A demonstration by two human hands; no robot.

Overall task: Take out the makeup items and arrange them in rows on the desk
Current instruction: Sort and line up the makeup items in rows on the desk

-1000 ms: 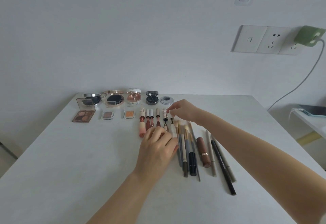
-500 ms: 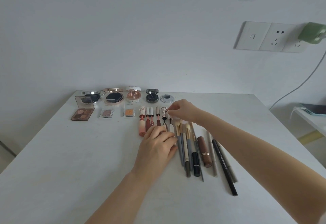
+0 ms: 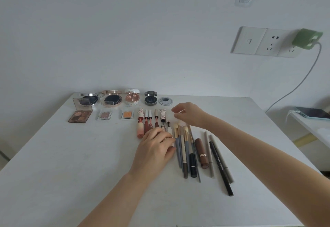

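Fingers of the right hand (image 3: 189,114) pinched a small white cap, now lifted away right of the lip tubes (image 3: 151,121). Left hand (image 3: 155,148) fingers curled on a white tube beside the brushes (image 3: 180,137). Rows on the desk (image 3: 71,155) looked nearly done.

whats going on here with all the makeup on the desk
A person is laying makeup out in rows on a white desk. Open compacts line the back edge, with small eyeshadow pans in front and lip tubes, brushes and pencils to the right. The left hand rests over the lower ends of the lip tubes, while the right hand pinches a small pale item just above the brushes.
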